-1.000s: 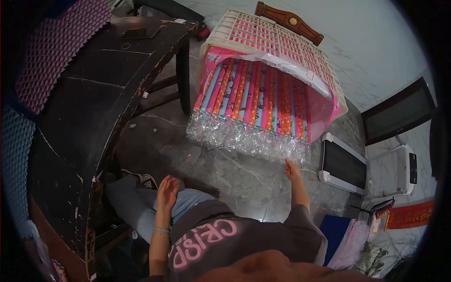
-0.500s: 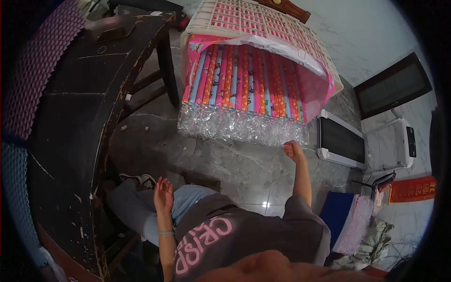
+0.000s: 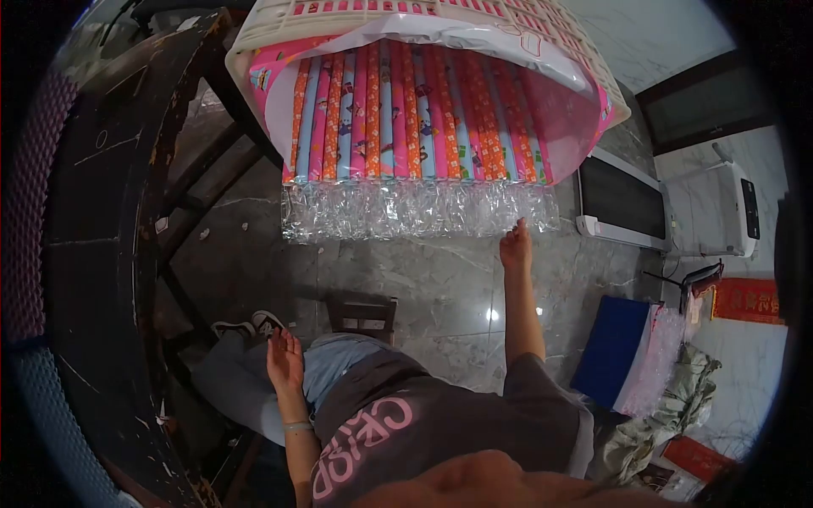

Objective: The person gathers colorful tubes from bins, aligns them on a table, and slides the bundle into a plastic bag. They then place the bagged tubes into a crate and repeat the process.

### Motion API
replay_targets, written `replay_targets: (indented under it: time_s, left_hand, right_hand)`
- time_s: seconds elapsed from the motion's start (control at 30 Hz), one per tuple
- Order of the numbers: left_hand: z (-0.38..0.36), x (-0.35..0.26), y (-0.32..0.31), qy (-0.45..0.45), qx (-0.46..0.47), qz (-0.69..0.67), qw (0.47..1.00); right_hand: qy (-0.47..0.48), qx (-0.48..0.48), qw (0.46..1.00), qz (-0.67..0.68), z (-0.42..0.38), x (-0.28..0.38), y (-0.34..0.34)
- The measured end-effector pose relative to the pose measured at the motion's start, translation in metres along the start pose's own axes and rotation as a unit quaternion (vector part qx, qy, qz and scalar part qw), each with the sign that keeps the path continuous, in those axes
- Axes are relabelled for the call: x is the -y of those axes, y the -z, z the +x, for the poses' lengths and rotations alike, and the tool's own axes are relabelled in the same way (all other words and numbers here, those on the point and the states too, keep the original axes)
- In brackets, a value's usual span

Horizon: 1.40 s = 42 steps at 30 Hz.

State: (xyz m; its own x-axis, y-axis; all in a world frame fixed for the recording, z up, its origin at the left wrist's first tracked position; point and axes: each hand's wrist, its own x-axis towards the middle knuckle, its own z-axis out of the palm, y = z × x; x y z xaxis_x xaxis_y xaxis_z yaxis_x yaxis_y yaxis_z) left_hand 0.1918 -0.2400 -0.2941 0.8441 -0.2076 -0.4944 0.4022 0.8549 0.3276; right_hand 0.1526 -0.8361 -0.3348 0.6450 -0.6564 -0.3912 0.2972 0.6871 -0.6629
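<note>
My left hand (image 3: 285, 360) is open near my lap, palm up with fingers stretched out, and touches nothing. Ahead of me my right hand (image 3: 517, 247) reaches out, fingers loosely extended, its fingertips right at the lower edge of the clear plastic ends (image 3: 398, 212). Those crinkled ends belong to a row of patterned rolls (image 3: 411, 118) in pink, orange and light blue, which look like wrapping paper. The rolls lie side by side inside a pink and white plastic bag (image 3: 567, 118). Around the bag is a cream plastic basket (image 3: 622, 106), tipped so that its mouth faces me.
A worn black table (image 3: 93, 203) runs along my left, with purple and blue mesh material at its outer edge. A small dark stool (image 3: 362, 315) stands before me. To the right are a treadmill (image 3: 622, 199), a dark blue panel (image 3: 614, 351) and crumpled sacking (image 3: 669, 411).
My right hand has moved forward to the plastic ends, and its fingers have straightened. The view has shifted, so the basket looks larger and closer. My left hand stays open near my lap.
</note>
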Motion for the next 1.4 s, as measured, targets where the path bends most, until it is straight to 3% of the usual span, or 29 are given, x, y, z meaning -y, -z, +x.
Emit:
replay_targets:
  time_s: [0.07, 0.17, 0.2, 0.27, 0.37, 0.43, 0.5, 0.53, 0.63, 0.77, 0.87, 0.97, 1.2, 1.3, 1.4]
  left_hand:
    - [0.001, 0.000, -0.002, 0.005, -0.009, -0.003, 1.000]
    - [0.005, 0.001, -0.004, 0.007, -0.021, -0.009, 1.000]
    - [0.005, 0.000, -0.004, 0.007, -0.027, -0.007, 1.000]
    - [0.005, 0.000, -0.004, 0.012, -0.030, -0.009, 0.999]
    - [0.008, -0.001, -0.001, 0.023, -0.026, -0.027, 0.999]
    - [0.010, -0.002, 0.002, 0.026, -0.019, -0.043, 0.999]
    - [0.010, -0.002, 0.005, 0.033, -0.016, -0.031, 0.999]
    - [0.010, -0.002, 0.006, 0.030, -0.014, -0.031, 0.999]
    - [0.008, -0.001, 0.004, 0.036, -0.001, -0.040, 0.999]
    - [0.008, 0.001, 0.002, 0.016, 0.006, -0.038, 0.999]
    - [0.008, 0.001, 0.005, 0.020, 0.003, -0.042, 0.999]
    - [0.008, 0.000, 0.004, 0.024, 0.002, -0.038, 0.999]
    - [0.007, 0.001, 0.006, 0.015, 0.010, -0.030, 0.999]
    - [0.006, 0.002, 0.005, 0.007, 0.005, -0.030, 1.000]
    - [0.004, 0.003, 0.004, 0.004, 0.007, -0.038, 0.999]
  right_hand:
    - [0.075, -0.066, 0.994, -0.047, -0.015, 0.008, -0.022]
    - [0.152, -0.052, 0.979, -0.127, -0.027, 0.017, -0.034]
    - [0.151, -0.055, 0.979, -0.128, -0.026, 0.019, -0.031]
    - [0.103, 0.027, 0.992, 0.075, -0.019, 0.026, -0.028]
    - [0.077, 0.100, 0.982, 0.138, -0.018, 0.021, -0.041]
    - [0.065, 0.154, 0.983, 0.080, -0.009, 0.012, -0.052]
    - [0.129, 0.119, 0.984, -0.045, 0.006, 0.001, -0.067]
    - [0.140, 0.064, 0.987, -0.044, 0.020, -0.003, -0.065]
    - [0.098, 0.062, 0.993, -0.002, 0.069, -0.007, -0.032]
    - [0.076, -0.017, 0.996, -0.030, 0.072, -0.005, -0.063]
    - [0.023, 0.052, 0.998, 0.011, 0.082, -0.002, -0.060]
    - [-0.015, 0.000, 1.000, 0.026, 0.073, 0.007, -0.075]
    - [-0.028, -0.110, 0.993, -0.021, 0.075, 0.009, -0.102]
    - [0.021, -0.121, 0.991, -0.048, 0.085, 0.007, -0.101]
    - [0.038, -0.120, 0.992, 0.032, 0.091, 0.007, -0.101]
